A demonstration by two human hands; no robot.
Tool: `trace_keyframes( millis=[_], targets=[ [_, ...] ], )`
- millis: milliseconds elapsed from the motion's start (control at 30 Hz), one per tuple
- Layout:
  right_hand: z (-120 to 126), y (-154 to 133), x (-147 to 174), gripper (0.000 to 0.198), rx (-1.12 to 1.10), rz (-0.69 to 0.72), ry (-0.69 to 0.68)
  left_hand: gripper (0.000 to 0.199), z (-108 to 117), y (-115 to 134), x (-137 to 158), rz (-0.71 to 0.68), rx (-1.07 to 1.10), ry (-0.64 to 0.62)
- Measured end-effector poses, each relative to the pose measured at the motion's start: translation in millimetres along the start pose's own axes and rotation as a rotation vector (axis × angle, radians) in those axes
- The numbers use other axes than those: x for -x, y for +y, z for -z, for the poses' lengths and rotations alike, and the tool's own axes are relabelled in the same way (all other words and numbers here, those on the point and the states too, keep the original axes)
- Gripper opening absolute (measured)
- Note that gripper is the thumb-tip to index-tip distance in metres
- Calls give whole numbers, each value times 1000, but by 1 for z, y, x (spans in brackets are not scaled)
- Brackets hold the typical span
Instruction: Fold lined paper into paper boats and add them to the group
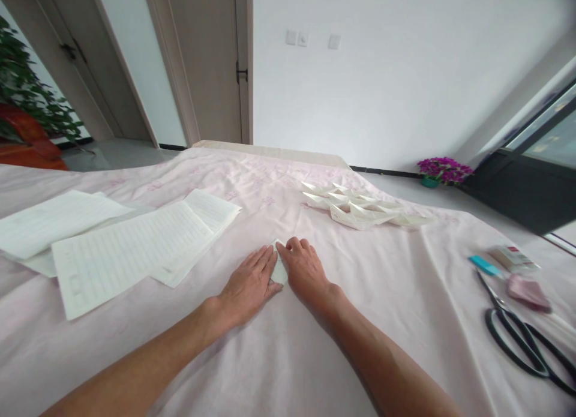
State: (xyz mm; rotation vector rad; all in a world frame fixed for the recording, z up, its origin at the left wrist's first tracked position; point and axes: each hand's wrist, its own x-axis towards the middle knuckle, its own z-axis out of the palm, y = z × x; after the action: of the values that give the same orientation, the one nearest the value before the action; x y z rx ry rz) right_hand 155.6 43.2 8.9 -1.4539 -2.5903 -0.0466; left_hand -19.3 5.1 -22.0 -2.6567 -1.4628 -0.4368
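- Centrally, the folded paper (279, 273) lies on pink cloth (382, 273).
- Left hand (251, 280), flat and outstretched, lies along its nine-o'clock edge.
- Right hand (308, 267), curled, touches at three o'clock; whether it pinches is unclear.

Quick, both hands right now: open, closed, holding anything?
Left hand: open, fingers stretched out, touching the folded paper.
Right hand: fingers curled, at the same paper; whether it grips can't be told.

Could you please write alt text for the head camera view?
A left hand and right hand touch a small folded paper on pink floral cloth; lined paper sheets lie left, folded paper boats ahead right, black-handled scissors far right.
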Motion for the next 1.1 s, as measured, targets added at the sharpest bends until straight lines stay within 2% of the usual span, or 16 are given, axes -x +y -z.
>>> trace_keyframes(
  millis=[67, 133, 167, 233, 300, 400, 433, 500, 567, 667, 733, 833, 900, 967, 1100],
  targets=[
    [0, 7, -3, 40, 39, -50, -1, 53, 8, -1, -4, -8, 17, -14],
    [-1, 14, -3, 41, 51, -98, -1, 37, 21, -4, -15, -13, 60, -67],
    [-2, 18, -3, 42, 45, -114, 0, 27, 27, -7, -22, -10, 95, -126],
    [-3, 23, -1, 43, 19, -130, 15, 25, 38, -13, -39, 56, 144, -249],
    [-5, 27, 1, 41, -15, -138, 48, 22, 44, -19, -56, 69, 152, -238],
    [-9, 29, 3, 39, -72, -153, 105, 9, 44, -30, -76, 5, 221, -239],
    [-10, 30, 4, 39, -90, -158, 118, 10, 42, -33, -81, -14, 249, -241],
    [-13, 32, 4, 39, -120, -166, 135, 22, 39, -39, -88, -20, 303, -252],
    [-15, 35, 3, 39, -149, -176, 151, 35, 35, -45, -93, 19, 359, -270],
    [-19, 39, 2, 43, -214, -185, 183, 44, 30, -52, -97, 117, 436, -307],
    [-23, 43, 1, 48, -272, -184, 207, 42, 27, -55, -96, 181, 486, -336],
    [-30, 50, 0, 53, -375, -188, 240, 26, 24, -60, -89, 265, 593, -376],
    [-34, 55, -1, 51, -482, -212, 274, 22, 23, -62, -80, 316, 679, -363],
    [-35, 59, -1, 45, -646, -269, 326, 26, 24, -62, -70, 377, 771, -295],
    [-25, 57, 5, 45, -990, -358, 377, 35, 26, -55, -51, 562, 1023, -26]
  ],
)
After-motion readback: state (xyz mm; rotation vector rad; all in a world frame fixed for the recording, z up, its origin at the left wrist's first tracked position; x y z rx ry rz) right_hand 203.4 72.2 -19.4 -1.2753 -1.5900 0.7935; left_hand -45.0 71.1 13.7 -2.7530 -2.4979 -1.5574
